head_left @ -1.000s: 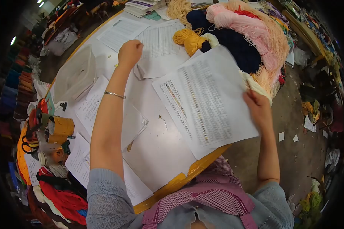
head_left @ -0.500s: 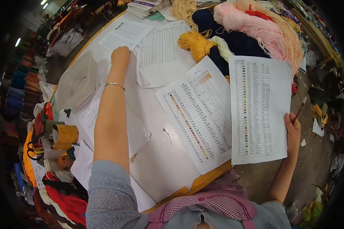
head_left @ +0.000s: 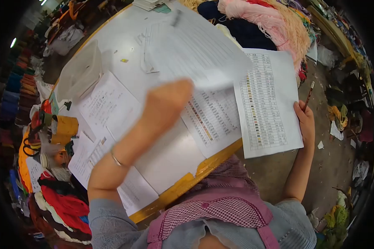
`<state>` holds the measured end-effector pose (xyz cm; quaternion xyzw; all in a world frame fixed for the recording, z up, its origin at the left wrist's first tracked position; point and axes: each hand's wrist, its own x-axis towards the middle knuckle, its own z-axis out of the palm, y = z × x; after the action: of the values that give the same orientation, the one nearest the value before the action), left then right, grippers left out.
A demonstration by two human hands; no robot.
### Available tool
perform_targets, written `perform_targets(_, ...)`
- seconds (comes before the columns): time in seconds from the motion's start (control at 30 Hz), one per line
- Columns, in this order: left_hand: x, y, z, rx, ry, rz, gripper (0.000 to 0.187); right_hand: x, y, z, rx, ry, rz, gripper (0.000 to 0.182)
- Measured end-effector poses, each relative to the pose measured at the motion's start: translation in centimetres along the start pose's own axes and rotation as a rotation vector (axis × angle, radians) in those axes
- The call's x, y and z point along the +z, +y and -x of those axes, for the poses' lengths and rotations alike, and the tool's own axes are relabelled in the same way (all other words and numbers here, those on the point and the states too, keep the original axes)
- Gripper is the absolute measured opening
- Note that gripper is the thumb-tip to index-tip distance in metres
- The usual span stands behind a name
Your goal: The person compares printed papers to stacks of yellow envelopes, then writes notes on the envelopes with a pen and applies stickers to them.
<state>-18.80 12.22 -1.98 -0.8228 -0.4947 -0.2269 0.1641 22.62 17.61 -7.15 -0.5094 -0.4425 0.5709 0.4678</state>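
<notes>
My left hand [head_left: 170, 97], blurred by motion and with a bracelet on its wrist, is closed on the edge of a printed sheet [head_left: 203, 45]. That sheet is smeared too and lies across the upper part of a colour chart [head_left: 207, 124] on the table. My right hand [head_left: 305, 118] grips the right edge of a second colour chart [head_left: 264, 112], a page with a column of small colour swatches. A pencil [head_left: 309, 95] sticks up from the same hand. This second chart overhangs the table's edge, and the printed sheet hides its upper left corner.
On the white table [head_left: 166, 153] are handwritten sheets [head_left: 108, 101] and a clear plastic tub [head_left: 81, 74]. Pink yarn [head_left: 253, 20] and dark blue yarn [head_left: 237, 29] are heaped at the back right. Black scissors [head_left: 31, 147] and red yarn [head_left: 64, 203] are at the left.
My left hand has swung right and towards me with the printed sheet, which now covers part of the chart on the table. My right hand still holds its chart and pencil.
</notes>
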Motion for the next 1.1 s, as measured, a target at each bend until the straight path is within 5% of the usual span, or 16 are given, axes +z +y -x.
perform_targets(0.13,0.6,7.3,4.5,-0.020,-0.223,0.250,0.014,-2.0,0.7,-0.1,-0.067,0.008,0.173,0.019)
perform_targets(0.2,0.0,8.0,5.3,-0.145,-0.302,0.419,0.030,-2.2,0.9,-0.1,-0.104,0.007,0.249,0.019)
perform_targets(0.27,0.6,6.7,5.4,-0.480,-0.090,0.551,0.057,-2.1,1.2,0.1,-0.119,-0.018,0.231,0.019)
perform_targets(0.3,2.4,5.5,5.6,-0.804,0.000,0.746,0.070,-2.3,1.5,0.0,-0.127,-0.021,0.259,0.019)
perform_targets(0.33,2.8,5.1,5.1,-0.801,0.009,0.747,0.070,-2.5,2.0,-0.2,-0.142,-0.023,0.272,0.018)
perform_targets(0.4,3.2,4.5,4.1,-1.384,0.123,1.108,0.069,-1.7,1.5,0.2,-0.154,-0.029,0.259,0.017)
perform_targets(0.53,3.2,5.0,2.3,-1.391,0.131,1.217,0.062,-0.1,0.8,0.9,-0.151,-0.029,0.271,0.015)
perform_targets(0.63,5.6,4.8,3.8,-1.207,-0.042,1.489,0.056,0.3,0.7,1.2,-0.197,-0.051,0.258,0.015)
perform_targets(0.7,7.2,4.2,5.6,-1.040,0.130,1.168,0.047,-0.2,1.0,1.0,-0.212,-0.045,0.270,0.014)
perform_targets(0.77,2.0,2.4,5.7,-1.089,0.011,0.450,0.043,0.4,0.6,1.6,-0.187,-0.079,0.261,0.014)
perform_targets(0.8,2.6,-0.3,8.2,-0.960,0.279,0.489,0.037,0.5,0.4,1.9,-0.188,-0.094,0.246,0.012)
perform_targets(1.0,-10.8,-2.2,12.6,-1.087,0.675,0.955,0.028,4.1,-0.8,3.3,-0.152,-0.162,0.124,0.014)
perform_targets(1.1,-13.5,0.4,13.3,-1.137,0.667,1.137,0.033,4.6,-0.1,1.9,-0.149,-0.251,0.067,0.014)
